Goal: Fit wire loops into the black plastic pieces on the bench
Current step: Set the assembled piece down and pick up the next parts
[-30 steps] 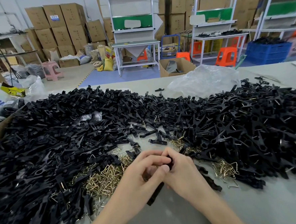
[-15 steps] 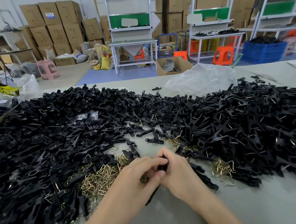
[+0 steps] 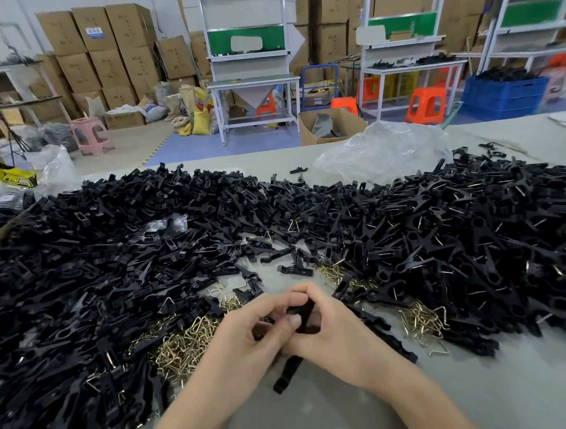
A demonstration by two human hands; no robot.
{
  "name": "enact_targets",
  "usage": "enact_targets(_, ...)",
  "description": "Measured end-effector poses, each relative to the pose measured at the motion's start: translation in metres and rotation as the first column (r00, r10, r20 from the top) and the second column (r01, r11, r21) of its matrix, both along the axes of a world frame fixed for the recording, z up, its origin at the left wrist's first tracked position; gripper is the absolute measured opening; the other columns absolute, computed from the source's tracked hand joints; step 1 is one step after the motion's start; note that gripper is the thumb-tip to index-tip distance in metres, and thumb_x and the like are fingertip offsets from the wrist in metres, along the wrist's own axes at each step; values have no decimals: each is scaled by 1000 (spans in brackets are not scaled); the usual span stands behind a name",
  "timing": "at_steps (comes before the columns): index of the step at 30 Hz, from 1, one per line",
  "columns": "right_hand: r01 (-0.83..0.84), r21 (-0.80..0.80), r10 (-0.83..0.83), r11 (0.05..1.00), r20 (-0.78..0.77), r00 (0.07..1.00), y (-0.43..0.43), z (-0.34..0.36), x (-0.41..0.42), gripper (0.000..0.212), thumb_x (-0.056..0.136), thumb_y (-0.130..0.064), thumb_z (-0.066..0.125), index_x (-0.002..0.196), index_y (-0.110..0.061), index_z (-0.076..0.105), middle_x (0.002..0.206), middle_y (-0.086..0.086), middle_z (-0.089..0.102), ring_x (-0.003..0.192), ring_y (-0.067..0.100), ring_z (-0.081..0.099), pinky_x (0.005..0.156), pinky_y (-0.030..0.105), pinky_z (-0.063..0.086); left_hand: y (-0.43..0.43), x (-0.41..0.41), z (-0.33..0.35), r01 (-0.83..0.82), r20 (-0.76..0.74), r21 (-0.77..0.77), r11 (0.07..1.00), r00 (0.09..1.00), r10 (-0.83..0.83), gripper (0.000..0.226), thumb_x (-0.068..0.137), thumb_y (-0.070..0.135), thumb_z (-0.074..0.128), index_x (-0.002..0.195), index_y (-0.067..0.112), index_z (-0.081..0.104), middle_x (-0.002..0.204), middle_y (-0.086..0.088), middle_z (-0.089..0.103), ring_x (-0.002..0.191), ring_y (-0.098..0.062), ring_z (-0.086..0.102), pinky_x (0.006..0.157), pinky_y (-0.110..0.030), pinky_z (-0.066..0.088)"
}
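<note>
- The left hand [image 3: 246, 342] and right hand [image 3: 342, 340] meet low in the middle of the view, just above the bare grey worktop [image 3: 320, 417].
- Both grip one black plastic piece [image 3: 302, 316] between them. Its upper end sits among the curled fingers [image 3: 280, 302], and its long lower end pokes out below the hands and slants down to the left.
- The left thumb presses on the upper part of the piece, and the right fingers wrap it from the far side.
- Whether a wire loop sits in the grip I cannot tell, as the hands hide it.
- Loose brass wire loops [image 3: 180, 350] lie heaped on the worktop just left of the left hand, and a smaller cluster [image 3: 420, 322] lies to the right.
- A broad heap of black pieces [image 3: 96, 275] covers the left of the worktop.
- The right heap [image 3: 476, 252] shows metal wire glinting in many of its pieces.
- A crumpled clear plastic bag [image 3: 384, 151] rests at the worktop's far edge.
</note>
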State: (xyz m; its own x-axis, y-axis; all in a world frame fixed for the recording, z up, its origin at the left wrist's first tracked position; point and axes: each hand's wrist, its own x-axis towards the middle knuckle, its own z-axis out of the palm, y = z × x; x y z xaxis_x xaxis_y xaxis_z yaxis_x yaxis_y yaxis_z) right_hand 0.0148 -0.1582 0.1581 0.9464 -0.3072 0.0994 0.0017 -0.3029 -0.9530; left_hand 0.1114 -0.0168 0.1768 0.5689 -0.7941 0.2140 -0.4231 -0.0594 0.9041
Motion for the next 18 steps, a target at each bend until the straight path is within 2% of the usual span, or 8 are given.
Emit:
enact_targets(4,-127,183,118,975,56,991,-1,4,-1,35,77,-20,77,109,-31,66,98,-11,70,96,11,68,89,32,56,0,2,2,29,-54,-58,998,998,-32,21,84,32,68,100,41,76,87,7,64,63,0,60,58,-12,46)
enact_targets(7,-205,266,199,942,48,979,-2,5,-2,34,79,-15,71,111,-26,67,94,-9,65,89,12,61,77,29,54,0,2,2,63,-73,-71,995,995,-69,20,86,30,67,100,41,77,93,4,63,72,-9,68,64,-17,51)
enact_targets(9,-251,351,243,902,67,968,-2,4,-2,37,82,-9,66,119,-18,65,92,-3,60,84,10,57,71,27,49,1,3,2,82,-85,-72,994,992,-88,20,89,28,67,103,38,77,91,-2,64,70,-17,71,61,-18,51)
enact_targets(11,-255,467,248,846,79,966,-3,3,-1,43,83,-11,66,125,-9,62,88,5,54,77,13,52,70,28,45,3,5,1,77,-89,-77,994,993,-83,20,91,26,65,104,38,76,92,-9,66,70,-22,72,61,-24,53)
enact_targets(15,-242,324,230,914,75,970,-6,-3,0,38,85,-13,62,123,-13,65,92,7,55,81,21,47,73,33,43,2,4,-3,68,-86,-77,995,993,-75,19,90,29,67,105,37,76,99,-3,64,78,-31,72,78,-48,58)
enact_targets(17,-239,331,226,913,79,971,-6,-3,0,41,85,-12,62,126,-18,66,89,8,57,78,20,48,73,32,44,2,4,-3,74,-123,-65,995,989,-82,19,88,33,67,104,36,76,106,2,62,83,-36,70,80,-51,58)
enact_targets(18,-239,352,225,905,83,971,-6,-3,-1,43,85,-13,62,127,-21,67,86,6,57,75,17,50,73,30,45,2,6,-4,77,-134,-54,996,988,-83,20,88,35,66,105,37,77,109,6,61,89,-33,69,81,-47,59)
